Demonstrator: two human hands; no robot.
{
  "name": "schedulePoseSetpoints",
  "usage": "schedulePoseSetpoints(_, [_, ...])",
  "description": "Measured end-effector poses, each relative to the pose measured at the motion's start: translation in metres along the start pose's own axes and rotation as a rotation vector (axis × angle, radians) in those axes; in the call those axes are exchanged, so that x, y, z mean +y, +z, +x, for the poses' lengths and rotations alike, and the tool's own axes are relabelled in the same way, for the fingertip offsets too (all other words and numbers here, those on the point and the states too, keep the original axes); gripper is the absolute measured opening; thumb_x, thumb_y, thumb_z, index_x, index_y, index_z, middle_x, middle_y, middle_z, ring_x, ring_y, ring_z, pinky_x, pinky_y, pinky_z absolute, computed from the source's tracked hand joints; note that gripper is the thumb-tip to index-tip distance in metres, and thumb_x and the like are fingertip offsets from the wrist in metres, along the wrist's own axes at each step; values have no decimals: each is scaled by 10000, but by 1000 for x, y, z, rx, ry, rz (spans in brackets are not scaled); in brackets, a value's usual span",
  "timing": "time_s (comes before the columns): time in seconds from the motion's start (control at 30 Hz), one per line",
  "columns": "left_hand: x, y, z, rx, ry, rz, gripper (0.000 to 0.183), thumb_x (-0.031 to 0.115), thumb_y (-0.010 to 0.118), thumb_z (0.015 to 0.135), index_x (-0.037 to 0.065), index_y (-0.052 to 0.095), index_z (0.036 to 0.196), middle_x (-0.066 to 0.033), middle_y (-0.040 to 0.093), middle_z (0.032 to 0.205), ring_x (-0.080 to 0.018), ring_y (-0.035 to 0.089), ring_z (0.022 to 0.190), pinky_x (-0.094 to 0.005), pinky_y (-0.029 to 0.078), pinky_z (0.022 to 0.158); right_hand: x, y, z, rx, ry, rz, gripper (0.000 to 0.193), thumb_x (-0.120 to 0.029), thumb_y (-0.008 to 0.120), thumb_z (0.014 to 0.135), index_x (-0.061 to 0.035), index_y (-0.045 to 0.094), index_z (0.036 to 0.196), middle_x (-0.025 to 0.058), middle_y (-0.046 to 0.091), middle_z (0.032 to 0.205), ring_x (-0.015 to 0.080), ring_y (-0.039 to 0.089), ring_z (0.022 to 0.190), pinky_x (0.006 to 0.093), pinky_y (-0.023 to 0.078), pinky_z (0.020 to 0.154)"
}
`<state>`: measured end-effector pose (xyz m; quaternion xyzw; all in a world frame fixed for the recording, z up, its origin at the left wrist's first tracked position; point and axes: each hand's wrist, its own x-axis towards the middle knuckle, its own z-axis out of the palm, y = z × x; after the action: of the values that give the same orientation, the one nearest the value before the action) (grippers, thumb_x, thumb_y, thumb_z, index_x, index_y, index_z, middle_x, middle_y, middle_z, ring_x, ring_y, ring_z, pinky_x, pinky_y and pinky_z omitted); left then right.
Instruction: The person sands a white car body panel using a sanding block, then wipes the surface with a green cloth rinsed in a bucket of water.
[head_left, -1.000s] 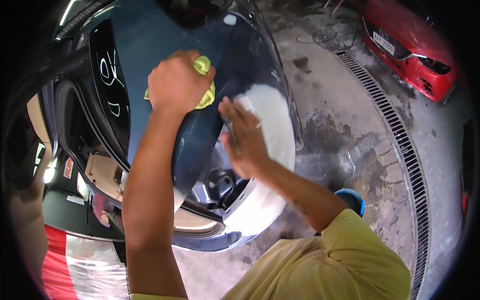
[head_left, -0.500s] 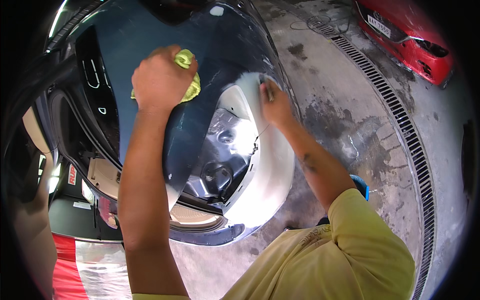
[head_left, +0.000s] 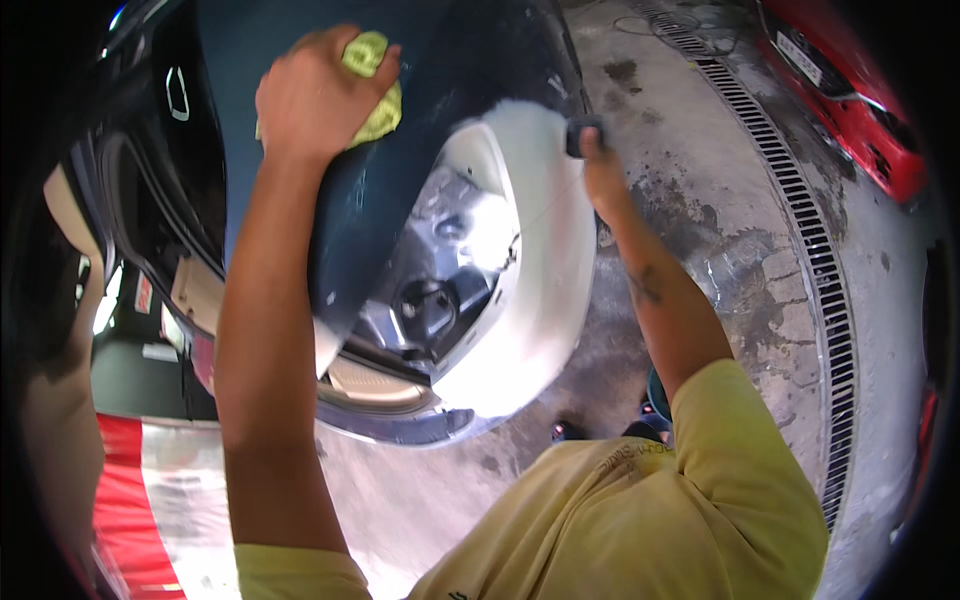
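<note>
My left hand (head_left: pixel 310 100) is closed on a crumpled yellow-green cloth (head_left: pixel 381 118), pressed against the dark blue car panel (head_left: pixel 425 70). Part of the cloth bulges out between thumb and fingers. In my right hand (head_left: pixel 602 180) is a small dark block (head_left: pixel 577 138), perhaps a sanding block, gripped at the outer edge of a whitish patch (head_left: pixel 550 240) on the car's rounded corner. Its underside is hidden. Between my arms lies an open recess (head_left: pixel 425 265) in the bodywork, showing bare shiny metal and a dark round part.
A red car (head_left: pixel 850 90) stands at the far right. A slotted drain grate (head_left: pixel 800 215) curves along the stained concrete floor (head_left: pixel 720 270). Below the right forearm sits a partly hidden bucket-like container (head_left: pixel 657 392). Red and white sheeting (head_left: pixel 125 470) lies at lower left.
My right hand has moved outward to the right, from the top of the whitish patch to its outer edge. The left hand and cloth sit higher in view, as the view itself has shifted.
</note>
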<state>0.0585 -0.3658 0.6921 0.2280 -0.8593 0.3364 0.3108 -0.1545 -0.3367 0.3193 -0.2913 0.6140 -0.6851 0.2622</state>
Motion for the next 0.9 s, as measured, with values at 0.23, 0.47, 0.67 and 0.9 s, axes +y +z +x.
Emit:
schedulePoseSetpoints(0.23, [30,-8,-17,-261,1,112,291,303,771,828,110,749,1045,-178,730,1110,-413,712,1063,-517,577,944,135,-88,-151,291,389,-178,574,-416,558,1076,106,683,1279,318,719,1233,451,695,1152,499,510,983])
schedulePoseSetpoints(0.47, [153,61,-193,-329,104,52,296,280,742,897,183,783,1173,-154,665,1373,-423,675,1231,-517,567,1014,228,-270,-294,64,623,-673,511,-407,589,1055,54,741,1213,278,756,1194,466,721,1113,526,554,946])
schedulePoseSetpoints(0.67, [180,10,-330,-457,-210,-209,403,118,660,930,259,713,1303,-128,472,1565,-483,488,1425,-567,467,1164,325,-481,-418,8,574,-1210,600,-493,475,1059,41,717,1187,265,770,1028,431,754,987,533,600,840])
schedulePoseSetpoints(0.9, [166,-48,-439,-608,-250,-156,387,202,631,971,227,665,1356,-130,447,1583,-433,419,1471,-535,425,1215,351,-630,-490,-364,477,-2055,450,-245,693,980,-51,660,1385,131,804,1092,287,798,953,469,658,739])
